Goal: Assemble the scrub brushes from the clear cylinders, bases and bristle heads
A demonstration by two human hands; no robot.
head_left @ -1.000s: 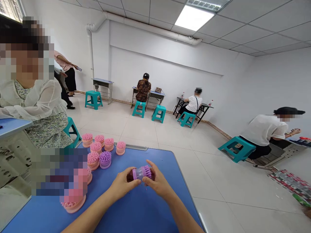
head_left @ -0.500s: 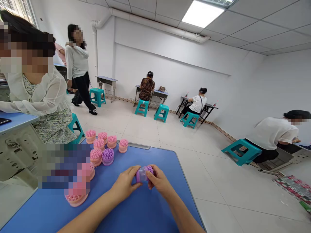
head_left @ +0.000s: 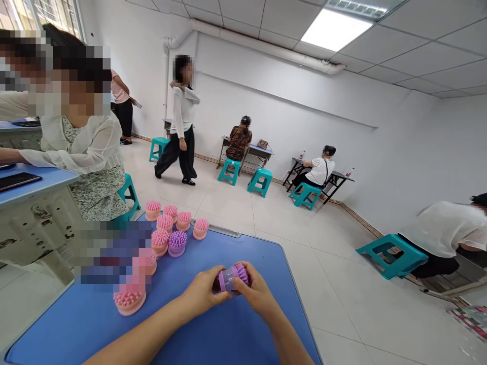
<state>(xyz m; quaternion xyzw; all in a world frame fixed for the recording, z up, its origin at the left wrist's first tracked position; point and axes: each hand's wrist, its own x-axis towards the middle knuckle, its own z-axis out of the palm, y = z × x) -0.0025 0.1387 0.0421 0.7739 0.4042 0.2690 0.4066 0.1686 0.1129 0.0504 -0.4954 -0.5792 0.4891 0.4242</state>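
One purple scrub brush is held by the left hand and right hand, fingers curled tight around it, over the blue counter, near pink brushes.

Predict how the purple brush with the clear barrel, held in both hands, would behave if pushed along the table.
The purple brush probably feels stiff and fairly light, since its clear barrel looks like hard plastic. Its round barrel suggests it may roll if laid sideways on the blue table. Its bristles look soft and would likely bend.
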